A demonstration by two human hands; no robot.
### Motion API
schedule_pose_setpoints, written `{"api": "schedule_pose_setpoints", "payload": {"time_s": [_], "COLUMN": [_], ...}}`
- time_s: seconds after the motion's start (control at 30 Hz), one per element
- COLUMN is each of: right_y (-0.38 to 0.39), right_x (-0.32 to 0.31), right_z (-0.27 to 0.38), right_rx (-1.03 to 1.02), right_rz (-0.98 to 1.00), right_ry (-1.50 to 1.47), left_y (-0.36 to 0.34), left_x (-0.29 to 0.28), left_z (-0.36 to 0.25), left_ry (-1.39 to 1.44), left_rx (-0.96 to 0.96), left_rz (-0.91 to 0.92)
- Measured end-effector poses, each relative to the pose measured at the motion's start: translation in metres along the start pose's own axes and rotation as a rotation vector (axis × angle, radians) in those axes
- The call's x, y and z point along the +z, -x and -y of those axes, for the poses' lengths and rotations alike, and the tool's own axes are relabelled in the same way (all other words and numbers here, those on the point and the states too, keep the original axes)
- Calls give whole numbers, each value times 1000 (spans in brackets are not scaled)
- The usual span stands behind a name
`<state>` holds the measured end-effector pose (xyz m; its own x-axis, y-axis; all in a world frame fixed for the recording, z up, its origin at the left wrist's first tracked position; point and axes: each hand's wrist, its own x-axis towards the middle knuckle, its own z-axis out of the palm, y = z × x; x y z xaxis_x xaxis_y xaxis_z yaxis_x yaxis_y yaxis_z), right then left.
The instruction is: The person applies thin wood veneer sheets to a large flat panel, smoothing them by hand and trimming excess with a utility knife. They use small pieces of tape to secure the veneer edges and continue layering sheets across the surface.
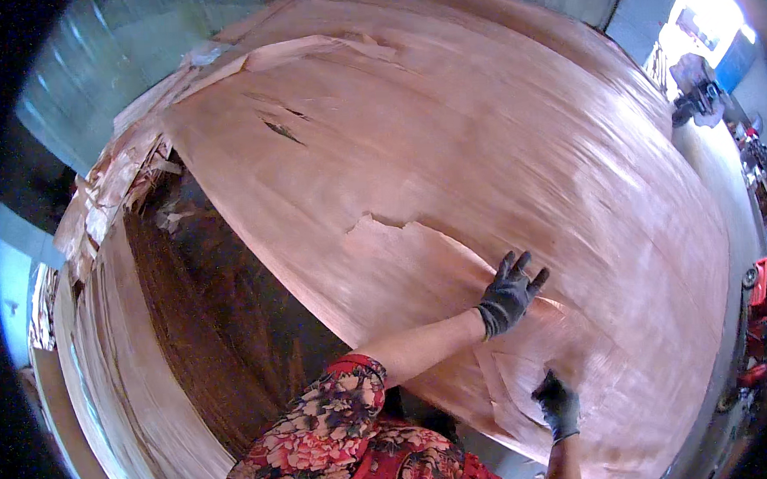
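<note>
A large, thin sheet of pinkish-brown wood veneer (483,147) spreads over a wide stack in front of me. My left hand (508,296), in a dark grey glove, lies on it with fingers spread, beside a lifted, torn edge running up and left. Nearer me, my right hand (557,404), in a similar glove, is over the near right part of the veneer. Its fingers are smeared and partly hidden, so whether they grip anything is unclear. A loose veneer flap (503,376) lies between the two hands, with a crease along it.
Dark brown wood (222,309) shows left of the sheet's edge. Beyond it stands a pale veneer stack (139,374), with torn scraps (108,197) at its far end. Small slits (284,132) mark the sheet. Red equipment (757,289) lines the right side, below a bright window (710,14).
</note>
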<state>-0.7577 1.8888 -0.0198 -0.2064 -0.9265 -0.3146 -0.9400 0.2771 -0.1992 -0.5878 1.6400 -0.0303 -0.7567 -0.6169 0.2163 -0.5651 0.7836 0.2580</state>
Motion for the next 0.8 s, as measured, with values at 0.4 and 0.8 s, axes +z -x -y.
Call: {"api": "schedule_pose_setpoints", "payload": {"time_s": [0.4, 0.8], "right_y": [5, 5], "right_x": [-18, -13], "right_z": [24, 23], "right_rx": [190, 285], "right_rz": [-96, -140], "right_ry": [-282, -357], "left_y": [54, 110], "left_x": [-105, -15], "left_z": [294, -17], "left_ry": [-355, 295], "left_rx": [-249, 383], "left_rz": [-37, 97]}}
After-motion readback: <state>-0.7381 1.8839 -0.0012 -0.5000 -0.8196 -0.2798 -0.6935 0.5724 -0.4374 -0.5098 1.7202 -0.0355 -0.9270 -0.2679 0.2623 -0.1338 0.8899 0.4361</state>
